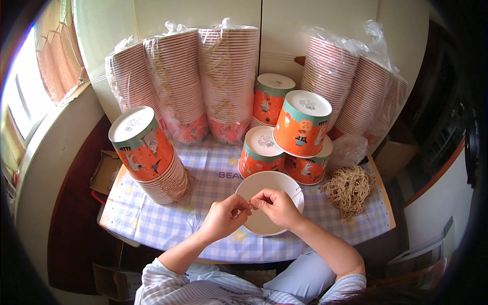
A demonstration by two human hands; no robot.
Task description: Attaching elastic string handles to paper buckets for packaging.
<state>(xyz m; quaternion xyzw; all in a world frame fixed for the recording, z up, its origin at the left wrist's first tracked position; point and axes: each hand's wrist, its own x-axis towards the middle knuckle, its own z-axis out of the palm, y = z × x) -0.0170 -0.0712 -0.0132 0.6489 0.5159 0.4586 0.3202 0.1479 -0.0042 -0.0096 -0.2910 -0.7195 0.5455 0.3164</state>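
My left hand [225, 217] and my right hand [277, 207] meet over an open white-lined paper bucket [270, 227], which stands mouth up at the table's near side. Both are closed, thumbs and forefingers pinched together tip to tip. Between the fingertips shows a tiny bit of what looks like tan cord [250, 205]; most of it is hidden by the fingers. A thin strand crosses the bucket's right inner wall near the rim. To the right of the bucket lies a tangled pile of tan cords [348, 190].
Orange and green buckets [302, 124] stand upside down behind the open one, partly stacked. At left, a leaning stack of buckets [145, 155] has cords hanging off its side. Tall plastic-wrapped bucket stacks [227, 84] line the back of the table, covered by a checked cloth [168, 231].
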